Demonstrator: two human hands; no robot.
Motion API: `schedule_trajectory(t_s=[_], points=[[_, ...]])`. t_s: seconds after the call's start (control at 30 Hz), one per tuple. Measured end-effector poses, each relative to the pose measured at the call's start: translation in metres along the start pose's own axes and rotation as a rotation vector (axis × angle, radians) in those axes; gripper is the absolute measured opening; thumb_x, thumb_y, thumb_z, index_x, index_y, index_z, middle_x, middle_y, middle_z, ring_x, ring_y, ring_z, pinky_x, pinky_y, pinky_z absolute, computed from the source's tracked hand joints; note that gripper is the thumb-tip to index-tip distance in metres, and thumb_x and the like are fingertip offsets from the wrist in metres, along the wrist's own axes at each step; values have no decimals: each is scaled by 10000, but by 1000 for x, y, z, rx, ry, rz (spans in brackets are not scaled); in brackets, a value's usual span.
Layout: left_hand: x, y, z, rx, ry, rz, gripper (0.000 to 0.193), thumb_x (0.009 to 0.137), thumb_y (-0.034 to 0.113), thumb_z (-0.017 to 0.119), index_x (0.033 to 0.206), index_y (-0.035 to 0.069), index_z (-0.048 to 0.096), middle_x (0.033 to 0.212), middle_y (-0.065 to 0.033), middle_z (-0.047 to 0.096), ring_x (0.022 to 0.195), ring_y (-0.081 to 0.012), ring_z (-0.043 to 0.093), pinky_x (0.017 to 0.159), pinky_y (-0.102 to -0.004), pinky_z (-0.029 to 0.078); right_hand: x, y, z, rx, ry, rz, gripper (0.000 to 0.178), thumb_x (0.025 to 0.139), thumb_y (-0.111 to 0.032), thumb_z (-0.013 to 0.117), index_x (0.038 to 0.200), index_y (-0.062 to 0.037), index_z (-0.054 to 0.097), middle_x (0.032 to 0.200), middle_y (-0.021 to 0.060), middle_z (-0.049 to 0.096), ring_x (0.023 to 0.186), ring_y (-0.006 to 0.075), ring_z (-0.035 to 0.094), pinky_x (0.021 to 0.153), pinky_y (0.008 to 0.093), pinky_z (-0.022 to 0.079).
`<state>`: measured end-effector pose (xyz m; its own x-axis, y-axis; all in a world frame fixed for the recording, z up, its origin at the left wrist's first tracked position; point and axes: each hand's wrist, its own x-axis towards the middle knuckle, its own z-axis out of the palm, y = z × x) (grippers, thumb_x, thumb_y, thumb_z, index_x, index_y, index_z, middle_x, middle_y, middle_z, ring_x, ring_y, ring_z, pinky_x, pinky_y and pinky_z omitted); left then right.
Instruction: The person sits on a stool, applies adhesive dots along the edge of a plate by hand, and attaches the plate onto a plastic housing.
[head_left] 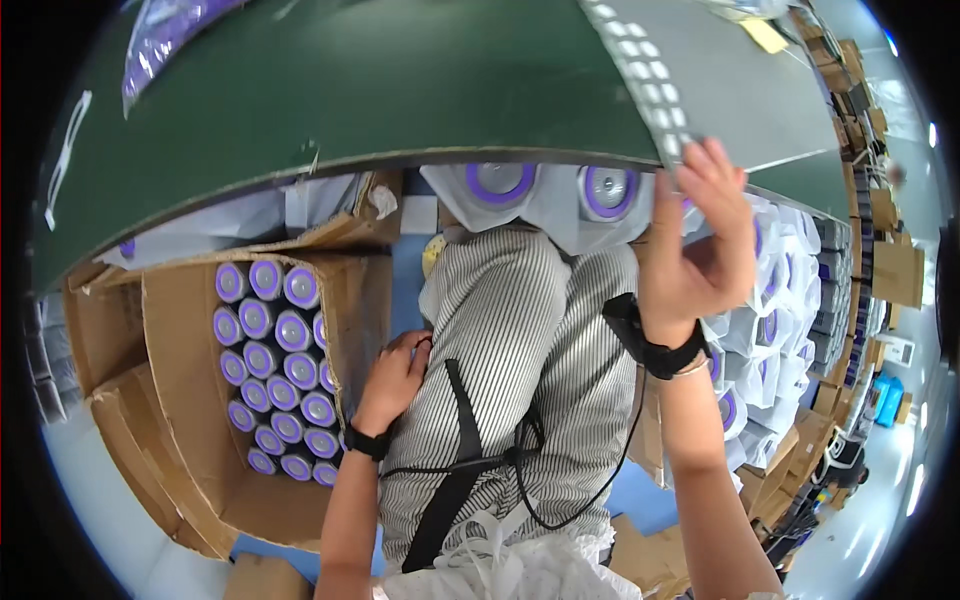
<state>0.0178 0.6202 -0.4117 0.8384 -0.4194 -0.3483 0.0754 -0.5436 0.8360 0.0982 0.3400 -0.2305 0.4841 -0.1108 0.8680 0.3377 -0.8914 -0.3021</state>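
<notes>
My right hand (701,240) stood open at the one strip (655,92) on the table (400,90); below the table, my left hand (393,382), grip unclear, neighboured twenty-odd cylinders (283,392).

- Across the view ahead of you spans a dark green, smooth tabletop (420,80) with a pale front edge, curved by the lens.
- On its right part you have a flat grey sheet (770,110).
- Along that sheet's left edge runs a strip of rounded white pads (645,70), reaching your table's front edge.
- At your far left lies a shiny purple plastic bag (175,35), cut off by the view.
- Nearer your left edge lies a thin, narrow white strip (68,155).
- At your far right is a small yellow slip (765,36).
</notes>
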Motion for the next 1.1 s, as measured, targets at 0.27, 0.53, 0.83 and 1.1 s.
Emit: schedule_trajectory(t_s=[0.27,0.53,0.83,1.1], points=[[-18,156,-55,-17,49,200,224,913,116,543,1115,29,586,1015,-162,620,971,-325,606,864,-347,461,6,-12,-7,85,-6,140,181,708,18,731,854,-78,682,969,63,692,1000,263,659,937,439,458],[9,305,-88,138,323,629,222,877,68,571,1089,6,591,1132,-136,593,1103,-293,536,981,-375,394,16,-15,-43,215,-105,192,72,772,-80,715,834,-62,684,998,56,680,1018,229,644,913,415,504],[127,314,-107,469,581,617,319,896,168,547,1173,9,555,1172,-166,534,1121,-330,471,978,-426,367,39,-17,-71,353,-330,229,123,815,-131,680,909,-51,675,1026,64,675,1046,240,626,944,380,489],[125,310,-110,410,502,540,173,756,222,701,892,122,664,970,-34,559,992,-242,496,885,-366,346,58,-27,-80,332,-433,486,147,813,-124,670,940,-52,655,967,76,663,937,265,642,842,374,504]])
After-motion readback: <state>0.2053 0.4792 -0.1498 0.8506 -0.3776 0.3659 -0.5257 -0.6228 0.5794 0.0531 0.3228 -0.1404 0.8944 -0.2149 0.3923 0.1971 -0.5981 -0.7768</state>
